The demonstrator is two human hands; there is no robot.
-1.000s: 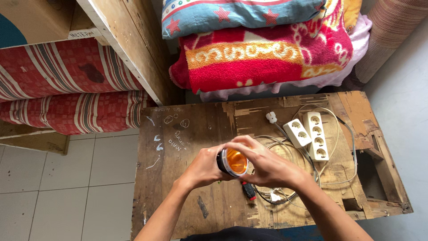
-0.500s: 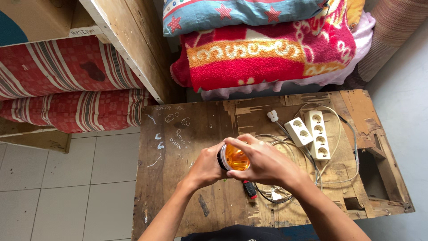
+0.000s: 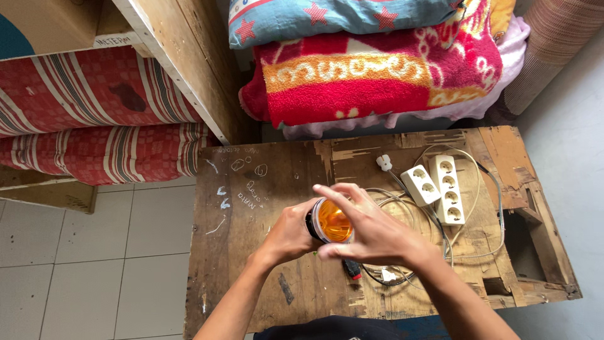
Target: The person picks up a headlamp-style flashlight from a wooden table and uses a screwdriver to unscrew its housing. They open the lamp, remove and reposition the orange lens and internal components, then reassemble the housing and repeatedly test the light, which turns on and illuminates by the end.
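Since a moment ago your hands barely shifted. From the head camera, your left hand grips the round orange lamp over the wooden table; your right hand cups its dome, fingers spread.

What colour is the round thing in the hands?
The round thing is orange with a black rim, seen in the head view.

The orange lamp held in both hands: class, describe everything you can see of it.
The orange lamp is small and round, with a translucent amber dome that looks like plastic and a dark base at its left. It is held above the worn wooden table. The left hand grips the base; the right hand wraps its fingers around the dome.
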